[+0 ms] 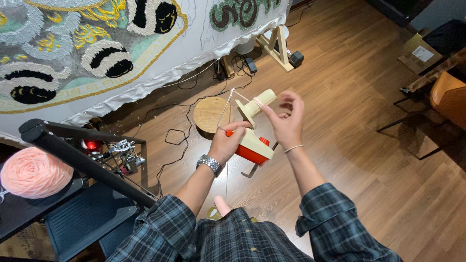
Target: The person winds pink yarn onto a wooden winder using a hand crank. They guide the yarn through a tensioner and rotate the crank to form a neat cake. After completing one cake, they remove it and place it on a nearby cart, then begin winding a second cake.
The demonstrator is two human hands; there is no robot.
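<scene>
Left hand point(227, 141) grips the red-and-cream yarn winder point(252, 145) body; right hand point(286, 121), fingers loosely pinching pink yarn point(256, 103), should wrap it snugly on the cream spindle point(259, 103), keeping tension even.

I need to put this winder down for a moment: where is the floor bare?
Bare wood floor lies right of the right hand, short of the black-framed chair. Left of the left hand and the red-and-cream yarn winder it is crowded: round wooden stool, black cables, black stand.
</scene>
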